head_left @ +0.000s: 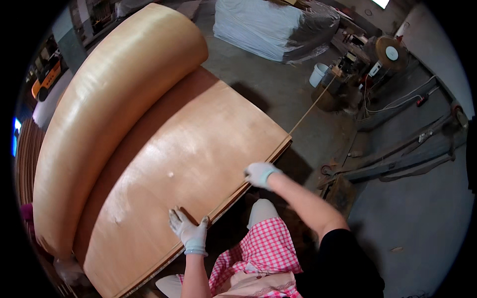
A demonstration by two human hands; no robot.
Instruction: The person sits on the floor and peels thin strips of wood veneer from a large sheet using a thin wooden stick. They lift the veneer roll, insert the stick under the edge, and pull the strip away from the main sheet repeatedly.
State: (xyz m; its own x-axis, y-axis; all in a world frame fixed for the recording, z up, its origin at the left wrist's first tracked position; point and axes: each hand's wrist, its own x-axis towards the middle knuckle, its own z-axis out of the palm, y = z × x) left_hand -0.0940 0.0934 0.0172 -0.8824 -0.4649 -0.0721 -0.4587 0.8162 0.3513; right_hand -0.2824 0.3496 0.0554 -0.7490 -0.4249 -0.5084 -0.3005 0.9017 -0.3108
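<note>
A broad, thin sheet of tan wood veneer (pixel 208 134) lies on top of a stack, its far part curled back into a big roll (pixel 114 94). My left hand (pixel 190 232), in a white glove, rests on the sheet close to its near edge, fingers spread. My right hand (pixel 261 175), gloved too, is closed at that same edge, further right; what its fingers hold is hidden. A long thin wood strip (pixel 313 105) runs along the edge by my right hand and sticks out past the sheet's right corner.
At the lower left, another person's gloved hand (pixel 68 270) is by the roll's end. A plastic-wrapped stack (pixel 256 27) stands at the back. To the right are a white bucket (pixel 318 74), a machine with a round disc (pixel 390 52), and a metal frame with cables (pixel 397 166).
</note>
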